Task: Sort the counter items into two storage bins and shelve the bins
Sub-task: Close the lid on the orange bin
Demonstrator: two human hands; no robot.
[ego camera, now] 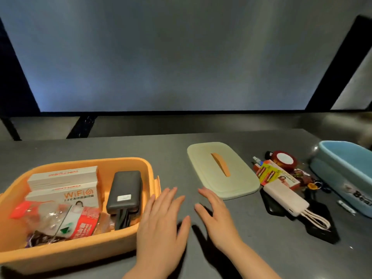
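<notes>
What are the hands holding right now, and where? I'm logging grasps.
Nothing. The left hand and right hand are open, fingers straight, over the counter.

On the counter (141, 146) the open bin (66, 256) stands at the left — two boxes (64, 186) and a power bank (124, 192) in it. A lid (222, 170) lies to its right; farther right a second power bank (285, 199) lies among small items — beside another bin (346, 172).
</notes>
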